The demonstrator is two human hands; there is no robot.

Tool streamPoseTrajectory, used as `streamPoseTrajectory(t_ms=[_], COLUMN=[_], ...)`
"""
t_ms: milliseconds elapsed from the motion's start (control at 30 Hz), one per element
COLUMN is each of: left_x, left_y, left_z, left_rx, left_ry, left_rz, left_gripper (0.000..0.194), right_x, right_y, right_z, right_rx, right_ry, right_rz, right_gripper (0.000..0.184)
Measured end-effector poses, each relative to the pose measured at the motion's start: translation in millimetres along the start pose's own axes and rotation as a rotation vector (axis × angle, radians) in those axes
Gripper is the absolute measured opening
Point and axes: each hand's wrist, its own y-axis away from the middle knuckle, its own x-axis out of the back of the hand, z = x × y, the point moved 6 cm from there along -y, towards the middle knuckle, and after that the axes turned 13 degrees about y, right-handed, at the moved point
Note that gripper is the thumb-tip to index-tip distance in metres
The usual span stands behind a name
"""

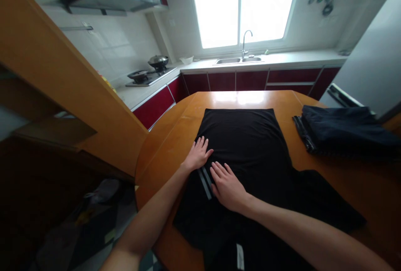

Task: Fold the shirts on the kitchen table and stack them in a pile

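A black T-shirt (247, 141) lies spread flat on the wooden table, its hem toward the window and its collar, with a white label (240, 256), close to me. Two grey stripes (205, 183) run along its left part. My left hand (196, 154) rests flat on the shirt's left edge, fingers stretched out. Beside the stripes, my right hand (228, 185) lies palm down on the cloth with its fingers extended. Neither hand grips anything. One sleeve (332, 198) reaches out to the right.
The T-shirt is on an orange-brown wooden table (169, 137). A stack of folded dark clothes (344, 131) sits at its right. Behind are a counter with a sink (228, 60) and a stove with pans (158, 61). A wooden panel (103, 108) stands at the left.
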Motion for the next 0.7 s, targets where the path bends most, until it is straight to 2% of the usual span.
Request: streamPoseTrajectory(t_ms=[100,200,300,400,467,533,633,700], left_x=[-1.2,-8.0,-14.3,-11.5,-6.3,-3.3,-9.2,-17.4], left_y=[4.5,7.7,7.6,7.4,10.2,16.8,31.4,40.8], left_z=[19.8,36.0,39.5,40.1,46.2,58.5,82.9,97.4], left_rx=[-0.149,-0.24,-0.247,-0.252,-0.296,-0.367,-0.476,-0.53], left_ry=[-0.011,-0.015,-0.027,-0.002,0.033,0.077,0.126,0.136], left_rz=[0.008,0.008,-0.016,0.001,0.035,0.045,-0.036,-0.11], left_gripper=[0.061,0.057,0.056,0.057,0.057,0.057,0.059,0.059], right_x=[4.4,20.9,56.3,93.7,108.9,115.4,114.3,108.8], right_y=[-2.3,-3.0,5.4,31.1,61.9,105.1,184.0,232.2], right_z=[0.7,2.3,9.5,39.8,78.9,125.6,189.5,216.5], right_rx=[-0.01,-0.041,-0.059,-0.137,-0.289,-0.482,-0.804,-0.971], right_ry=[-0.046,-0.139,-0.204,-0.212,-0.2,-0.139,0.078,0.2], right_rz=[0.001,-0.013,0.048,0.125,0.155,0.18,0.176,0.125], right_gripper=[0.055,0.043,0.036,0.036,0.038,0.04,0.039,0.039])
